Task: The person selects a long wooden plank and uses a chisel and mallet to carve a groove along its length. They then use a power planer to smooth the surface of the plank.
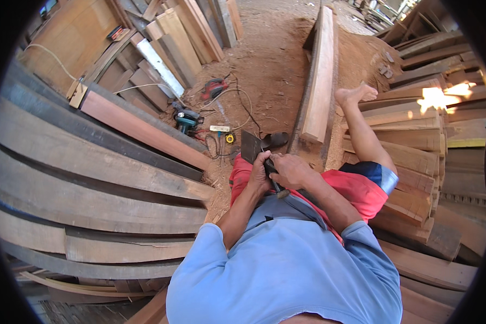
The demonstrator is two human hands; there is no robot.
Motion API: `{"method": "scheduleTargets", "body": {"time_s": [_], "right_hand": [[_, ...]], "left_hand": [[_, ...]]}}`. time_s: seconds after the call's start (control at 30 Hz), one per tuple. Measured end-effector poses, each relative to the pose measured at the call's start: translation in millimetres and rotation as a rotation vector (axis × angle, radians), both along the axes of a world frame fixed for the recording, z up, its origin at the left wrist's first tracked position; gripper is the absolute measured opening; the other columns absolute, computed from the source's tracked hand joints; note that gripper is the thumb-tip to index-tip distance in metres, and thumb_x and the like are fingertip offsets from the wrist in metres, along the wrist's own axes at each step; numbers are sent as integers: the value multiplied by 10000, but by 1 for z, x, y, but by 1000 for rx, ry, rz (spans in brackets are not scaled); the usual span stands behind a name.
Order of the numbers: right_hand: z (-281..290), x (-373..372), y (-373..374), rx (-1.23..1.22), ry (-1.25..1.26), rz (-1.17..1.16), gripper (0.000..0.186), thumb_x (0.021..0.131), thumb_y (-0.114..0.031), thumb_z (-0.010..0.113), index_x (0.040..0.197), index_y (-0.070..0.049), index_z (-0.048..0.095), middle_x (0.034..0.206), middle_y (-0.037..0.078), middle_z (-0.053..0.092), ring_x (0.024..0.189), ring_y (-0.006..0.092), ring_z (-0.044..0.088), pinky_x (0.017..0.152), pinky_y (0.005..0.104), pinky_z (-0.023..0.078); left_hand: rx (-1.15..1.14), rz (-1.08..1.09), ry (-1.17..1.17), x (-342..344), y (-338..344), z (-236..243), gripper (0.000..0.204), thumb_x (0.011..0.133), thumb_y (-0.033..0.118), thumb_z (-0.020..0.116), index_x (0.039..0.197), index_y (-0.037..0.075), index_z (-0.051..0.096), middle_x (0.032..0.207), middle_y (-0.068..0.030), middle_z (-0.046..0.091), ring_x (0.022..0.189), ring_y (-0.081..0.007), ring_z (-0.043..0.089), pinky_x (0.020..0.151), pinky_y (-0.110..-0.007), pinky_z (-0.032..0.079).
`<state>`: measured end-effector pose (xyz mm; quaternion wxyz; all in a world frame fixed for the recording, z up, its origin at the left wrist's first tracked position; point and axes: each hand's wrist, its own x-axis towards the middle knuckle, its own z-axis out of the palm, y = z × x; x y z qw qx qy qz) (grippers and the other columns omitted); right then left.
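Observation:
Both my hands are together over my lap. My left hand (260,171) is closed around a dark tool with a flat, rectangular, blade-like plate (250,146) that sticks out ahead of the fingers. Pressed close beside it, my right hand (290,170) has its fingers bent over the same tool. A short rod with a rounded brownish end (283,194) shows below the hands, toward my body. The fingers hide the middle of the tool, so its exact kind cannot be made out. A dark sandal or shoe (275,140) lies just beyond the hands.
A long pale wooden beam (319,75) runs away ahead. Power tools, one teal (187,122) and one red (215,88), lie with cords on the sawdust-covered floor near a yellow tape measure (230,138). Stacked planks flank me left (92,167) and right (405,146).

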<state>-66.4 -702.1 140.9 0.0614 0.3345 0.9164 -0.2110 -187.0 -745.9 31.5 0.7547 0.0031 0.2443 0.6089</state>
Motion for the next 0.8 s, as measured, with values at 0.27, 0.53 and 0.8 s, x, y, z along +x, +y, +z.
{"method": "scheduleTargets", "body": {"time_s": [0.27, 0.53, 0.8], "right_hand": [[59, 16, 2, -140, -1, 42, 435, 864, -349, 721, 1137, -13, 668, 1014, 243, 716, 986, 420, 682, 886, 498, 526], [78, 40, 70, -314, 599, -64, 407, 899, -288, 685, 1179, 7, 671, 1039, 256, 715, 1009, 375, 699, 903, 476, 538], [9, -6, 65, -351, 409, -102, 577, 839, -391, 742, 1222, 18, 605, 1039, 261, 690, 1020, 427, 675, 886, 481, 541]], "left_hand": [[-81, 315, -86, -54, 3, -14, 121, 836, 219, 648, 836, 109, 600, 864, -65, 701, 827, -264, 669, 822, -476, 557], [-145, 341, 83, -90, -6, 5, 145, 827, 180, 686, 867, 51, 636, 816, -85, 648, 776, -233, 643, 753, -444, 583], [-120, 352, 307, -110, 9, 7, 217, 882, 123, 707, 1059, 22, 632, 1128, -135, 696, 1085, -274, 669, 974, -437, 547]]}}
